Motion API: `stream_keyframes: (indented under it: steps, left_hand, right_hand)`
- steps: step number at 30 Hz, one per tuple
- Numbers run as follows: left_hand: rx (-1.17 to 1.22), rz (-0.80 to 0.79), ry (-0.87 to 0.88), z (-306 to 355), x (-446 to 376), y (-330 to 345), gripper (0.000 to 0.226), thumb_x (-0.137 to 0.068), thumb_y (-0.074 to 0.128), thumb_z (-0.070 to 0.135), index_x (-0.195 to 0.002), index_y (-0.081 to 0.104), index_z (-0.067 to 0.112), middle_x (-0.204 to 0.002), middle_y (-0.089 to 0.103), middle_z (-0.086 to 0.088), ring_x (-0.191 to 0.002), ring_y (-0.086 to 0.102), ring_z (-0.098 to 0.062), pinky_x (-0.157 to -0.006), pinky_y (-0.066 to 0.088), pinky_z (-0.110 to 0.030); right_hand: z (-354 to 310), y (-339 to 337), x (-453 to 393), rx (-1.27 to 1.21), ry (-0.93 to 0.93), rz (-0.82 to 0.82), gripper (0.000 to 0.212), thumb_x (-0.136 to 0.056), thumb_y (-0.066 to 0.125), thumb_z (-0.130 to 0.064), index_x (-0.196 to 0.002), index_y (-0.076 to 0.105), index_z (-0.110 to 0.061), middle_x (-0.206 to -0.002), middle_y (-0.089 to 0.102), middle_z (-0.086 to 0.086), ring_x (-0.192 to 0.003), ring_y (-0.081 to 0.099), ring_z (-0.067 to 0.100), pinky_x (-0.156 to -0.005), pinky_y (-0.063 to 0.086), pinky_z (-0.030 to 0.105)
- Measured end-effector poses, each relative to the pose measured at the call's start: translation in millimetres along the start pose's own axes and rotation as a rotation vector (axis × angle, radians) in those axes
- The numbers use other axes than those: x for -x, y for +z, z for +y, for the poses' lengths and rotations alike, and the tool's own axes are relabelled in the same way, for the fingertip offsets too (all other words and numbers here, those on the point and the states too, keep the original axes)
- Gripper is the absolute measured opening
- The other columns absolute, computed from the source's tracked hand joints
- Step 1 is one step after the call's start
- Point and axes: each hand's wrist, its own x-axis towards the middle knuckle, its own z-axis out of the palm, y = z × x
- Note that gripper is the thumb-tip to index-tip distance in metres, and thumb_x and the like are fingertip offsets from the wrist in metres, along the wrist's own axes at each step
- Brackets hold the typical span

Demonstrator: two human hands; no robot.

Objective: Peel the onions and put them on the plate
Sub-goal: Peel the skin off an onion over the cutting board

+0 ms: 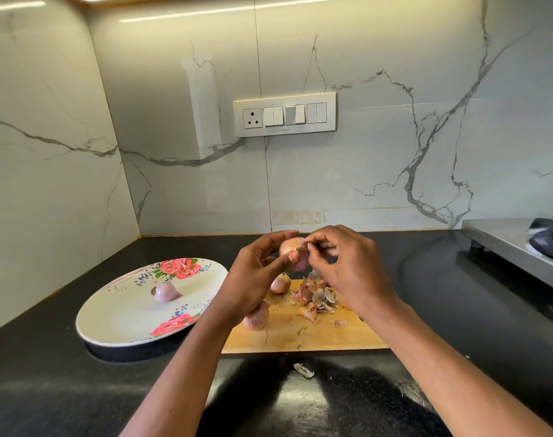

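My left hand [256, 272] holds a small pink onion [295, 252] in the air above the wooden cutting board [316, 332], thumb and fingers curled round it. My right hand [341, 263] pinches at the onion's top end with its fingertips. One peeled onion [165, 291] lies on the white plate with red roses [117, 320] to the left. Two unpeeled onions rest on the board: one [280, 283] behind my left hand, one [256, 316] partly hidden under my left wrist. A heap of onion skins [317, 294] lies on the board below my right hand.
The board and plate sit on a black counter [48, 373] in a corner of marble-look walls. A scrap of peel [303, 370] lies on the counter in front of the board. A steel stove [521, 244] stands at the right edge. A switch panel [284, 115] is on the back wall.
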Motion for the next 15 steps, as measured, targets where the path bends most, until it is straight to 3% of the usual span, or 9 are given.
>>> stream_keyframes:
  steps: [5,9,15]
  left_hand:
    - [0.005,0.008,-0.003,1.9,-0.2,-1.5,0.039,-0.095,0.066,0.022,-0.134,0.062,0.028,-0.127,0.068,0.010,-0.117,0.064,-0.003,-0.091,0.054,-0.017]
    - [0.038,0.000,-0.010,4.8,1.0,-2.2,0.043,-0.089,0.067,0.029,-0.132,0.063,0.030,-0.127,0.068,0.009,-0.115,0.065,-0.002,-0.086,0.053,-0.015]
    - [0.033,0.005,-0.002,8.8,2.5,-3.2,0.045,-0.085,0.071,0.032,-0.129,0.065,0.032,-0.127,0.068,0.012,-0.108,0.069,-0.007,-0.087,0.056,-0.020]
  right_hand:
    - [-0.3,-11.0,-0.3,-0.242,0.178,-0.077,0.016,-0.090,0.075,-0.016,-0.106,0.078,-0.017,-0.099,0.076,-0.013,-0.093,0.070,-0.002,-0.082,0.055,0.014]
    - [-0.3,-10.9,-0.5,-0.279,0.165,-0.118,0.024,-0.085,0.080,-0.014,-0.108,0.077,-0.018,-0.105,0.074,-0.007,-0.096,0.071,0.003,-0.084,0.060,0.023]
    - [0.6,-8.3,-0.4,-0.217,0.087,-0.035,0.013,-0.083,0.080,-0.014,-0.096,0.079,-0.012,-0.094,0.073,-0.008,-0.089,0.071,0.008,-0.077,0.061,0.031]
